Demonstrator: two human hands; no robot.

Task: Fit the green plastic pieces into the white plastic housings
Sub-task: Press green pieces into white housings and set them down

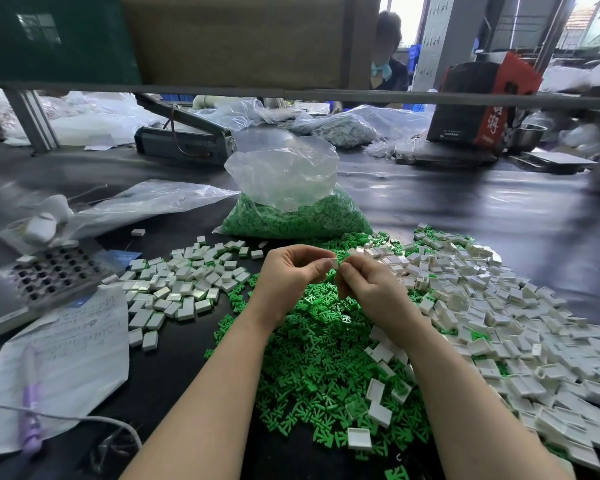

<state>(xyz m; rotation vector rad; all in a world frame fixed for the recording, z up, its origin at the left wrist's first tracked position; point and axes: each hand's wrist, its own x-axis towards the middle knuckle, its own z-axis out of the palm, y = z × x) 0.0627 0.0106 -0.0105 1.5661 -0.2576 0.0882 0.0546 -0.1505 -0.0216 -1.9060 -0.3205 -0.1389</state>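
fingers on the left hand [293,271] were curled, pinching a white housing [333,263] at the tips, right up against the right hand [368,285], whose fingers were bunched narrow, maybe on a green piece, couldn't tell. below them sat the loose green pieces [323,344], empty housings [506,306] heaped to the right. my guess: a crooked insert could jam or pop out and vanish into the heap.
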